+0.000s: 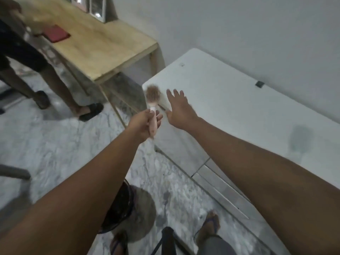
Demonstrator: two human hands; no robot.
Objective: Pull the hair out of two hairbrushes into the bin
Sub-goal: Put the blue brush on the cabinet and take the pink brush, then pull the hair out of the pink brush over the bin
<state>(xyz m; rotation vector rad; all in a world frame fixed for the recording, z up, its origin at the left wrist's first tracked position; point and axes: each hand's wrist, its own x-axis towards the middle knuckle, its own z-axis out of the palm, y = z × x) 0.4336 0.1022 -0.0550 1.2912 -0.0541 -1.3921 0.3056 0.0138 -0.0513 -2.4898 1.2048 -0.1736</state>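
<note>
One hairbrush [152,100], two hands [145,122] [181,109], two tables [103,52] [230,111], one bin [119,205].

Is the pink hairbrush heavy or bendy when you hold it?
Probably light: the left hand holds the pink hairbrush up by its handle alone. It is likely stiff, since the head stands straight, without drooping. The hair wad looks fluffy and soft.

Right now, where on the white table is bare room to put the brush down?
The white table is bare from the right hand to the wall, save a small dark mark. Its left corner is crowded: the left hand holds the hairbrush there.
</note>
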